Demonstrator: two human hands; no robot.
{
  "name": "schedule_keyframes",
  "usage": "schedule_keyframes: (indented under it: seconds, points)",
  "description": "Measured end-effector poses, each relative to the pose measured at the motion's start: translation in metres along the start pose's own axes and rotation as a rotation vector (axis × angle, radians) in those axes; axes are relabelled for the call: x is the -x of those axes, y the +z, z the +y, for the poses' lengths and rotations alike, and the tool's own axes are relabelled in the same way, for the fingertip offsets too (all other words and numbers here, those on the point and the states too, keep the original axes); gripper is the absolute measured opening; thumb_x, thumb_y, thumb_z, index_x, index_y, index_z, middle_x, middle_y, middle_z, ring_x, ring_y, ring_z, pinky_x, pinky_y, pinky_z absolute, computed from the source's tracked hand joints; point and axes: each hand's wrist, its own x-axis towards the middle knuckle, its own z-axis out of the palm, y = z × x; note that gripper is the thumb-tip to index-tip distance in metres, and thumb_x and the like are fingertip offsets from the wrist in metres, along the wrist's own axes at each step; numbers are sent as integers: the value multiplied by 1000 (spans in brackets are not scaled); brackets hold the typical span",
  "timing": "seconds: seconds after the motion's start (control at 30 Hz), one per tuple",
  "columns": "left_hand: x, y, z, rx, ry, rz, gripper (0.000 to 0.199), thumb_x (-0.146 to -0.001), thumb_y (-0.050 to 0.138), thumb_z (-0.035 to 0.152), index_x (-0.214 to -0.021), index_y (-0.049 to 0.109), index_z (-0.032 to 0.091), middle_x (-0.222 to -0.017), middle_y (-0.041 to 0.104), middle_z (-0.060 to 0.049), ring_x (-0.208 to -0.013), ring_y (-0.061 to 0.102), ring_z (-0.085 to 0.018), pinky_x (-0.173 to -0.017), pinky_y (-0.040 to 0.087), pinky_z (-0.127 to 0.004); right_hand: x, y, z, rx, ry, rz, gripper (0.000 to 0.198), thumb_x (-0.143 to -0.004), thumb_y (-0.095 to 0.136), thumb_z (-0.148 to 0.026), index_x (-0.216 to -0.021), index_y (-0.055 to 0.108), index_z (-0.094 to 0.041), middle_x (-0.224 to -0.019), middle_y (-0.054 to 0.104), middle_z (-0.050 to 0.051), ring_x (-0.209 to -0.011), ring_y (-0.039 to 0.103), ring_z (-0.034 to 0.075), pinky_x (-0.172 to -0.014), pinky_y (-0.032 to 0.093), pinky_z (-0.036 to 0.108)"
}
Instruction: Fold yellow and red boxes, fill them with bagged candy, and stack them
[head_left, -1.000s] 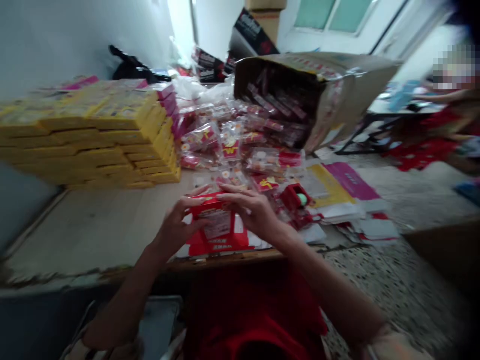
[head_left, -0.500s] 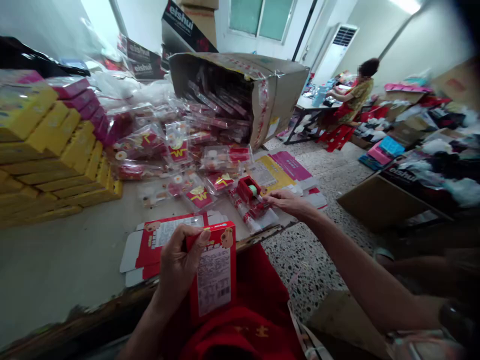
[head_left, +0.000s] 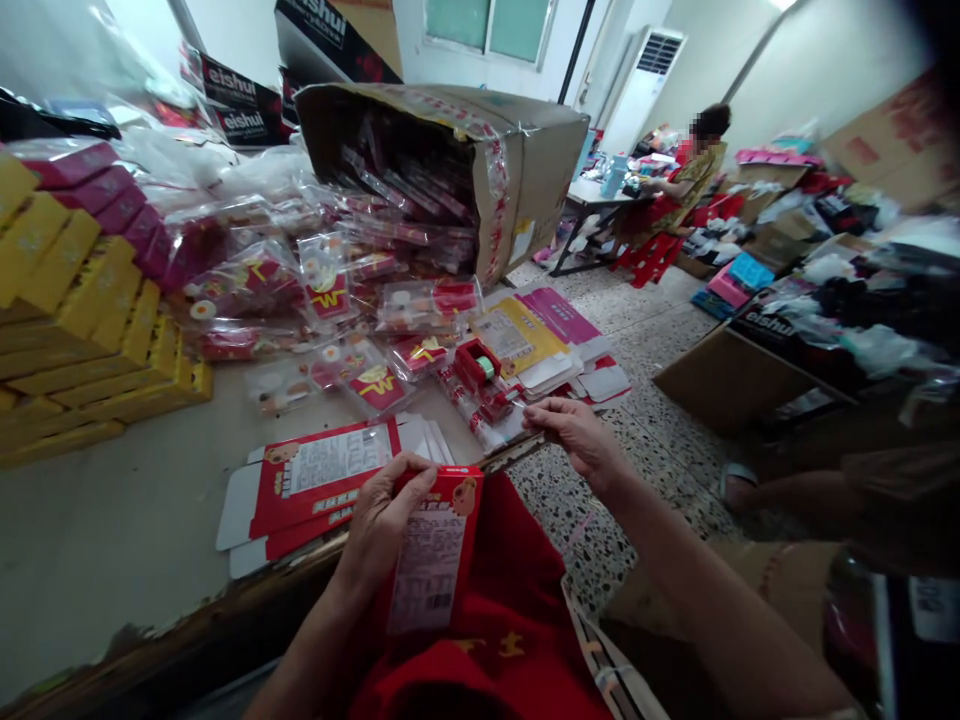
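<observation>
My left hand (head_left: 381, 520) is closed on the upper left side of a small red box (head_left: 436, 550), with the thumb near its top edge. The box stands tilted above my lap and shows a printed label panel. My right hand (head_left: 574, 432) is pinched just right of a red tape dispenser (head_left: 474, 366) that carries a pale green roll. What looks like a clear strip of tape runs from the dispenser to my fingertips. Flat red cartons (head_left: 326, 482) lie on the table beside my left hand.
Clear-packed toy sets (head_left: 379, 385) pile up before a tipped cardboard carton (head_left: 525, 190). Yellow boxes (head_left: 82, 330) are stacked at left. Flat yellow and purple cartons (head_left: 525, 340) lie by the table's right edge. A co-worker (head_left: 679, 190) stands at a far table.
My right hand has drawn away from the tape dispenser, to the right and toward me. My left hand still grips the red box. The whole view has shifted slightly.
</observation>
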Motion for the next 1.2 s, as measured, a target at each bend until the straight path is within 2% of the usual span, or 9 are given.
schedule_keyframes:
  seconds: [0.2, 0.33, 0.57, 0.67, 0.83, 0.93, 1.03, 1.13, 1.2]
  points:
    - [-10, 11, -8, 67, 9, -73, 29, -92, 65, 47, -85, 61, 19, -70, 59, 3, -61, 51, -12, -58, 39, -22, -17, 3, 35, 49, -40, 48, 47, -55, 84, -59, -63, 60, -20, -59, 64, 0, -56, 52, 14, -58, 38, 28]
    - [-24, 21, -11, 81, 1, -111, 35, -91, 64, 51, -80, 60, 18, -65, 56, 4, -58, 49, -12, -55, 37, -22, -1, -16, 26, 137, -110, 20, 38, -62, 84, -50, -66, 65, -18, -60, 63, -2, -60, 50, 13, -61, 37, 28]
    - [-53, 48, -19, 28, -91, -217, 77, -88, 38, 84, -88, 70, 14, -65, 66, -4, -58, 58, -17, -55, 42, -27, 28, -7, -38, 693, -258, -778, 13, -87, 66, -24, -84, 75, -15, -70, 66, -1, -64, 54, 12, -62, 38, 25]
    - [-55, 54, -19, -20, -2, -250, 77, -88, 38, 85, -85, 70, 15, -67, 66, -3, -61, 58, -16, -57, 42, -27, 19, 14, -55, 987, -392, -865, 12, -82, 64, -11, -78, 75, -14, -64, 62, -2, -61, 51, 11, -60, 34, 25]
    - [-47, 54, -19, -29, 161, -302, 46, -77, 82, 56, -92, 67, 16, -88, 73, -5, -79, 65, -17, -70, 48, -25, 6, 32, -62, 1277, -451, -892, 10, -75, 68, -11, -66, 71, -15, -58, 58, -2, -57, 48, 11, -56, 29, 27]
    - [-35, 49, -14, 23, 186, -361, 41, -78, 84, 46, -97, 64, 15, -93, 72, -6, -81, 65, -17, -73, 49, -26, 7, 28, -63, 1206, -326, -892, 8, -72, 73, -17, -66, 68, -16, -57, 60, -2, -56, 51, 12, -54, 30, 26]
    - [-19, 44, -6, 57, 175, -455, 51, -73, 88, 43, -108, 61, 16, -91, 68, -4, -75, 62, -15, -66, 48, -24, 13, 21, -56, 867, -89, -842, 26, -64, 84, -26, -77, 63, -19, -60, 63, -3, -56, 57, 14, -51, 33, 24]
    - [-3, 34, 5, 158, 215, -569, 64, -66, 93, 41, -117, 59, 19, -102, 69, -7, -84, 66, -19, -72, 52, -27, 19, 20, -29, 453, 107, -890, 52, -53, 94, -34, -85, 55, -23, -64, 65, -4, -57, 59, 16, -50, 37, 23]
    - [11, 14, 19, 207, 270, -557, 61, -68, 92, 39, -117, 63, 19, -110, 70, -10, -95, 69, -23, -82, 55, -31, 23, 24, -3, 291, 135, -901, 52, -59, 93, -43, -89, 55, -23, -68, 66, -3, -59, 59, 16, -53, 39, 24]
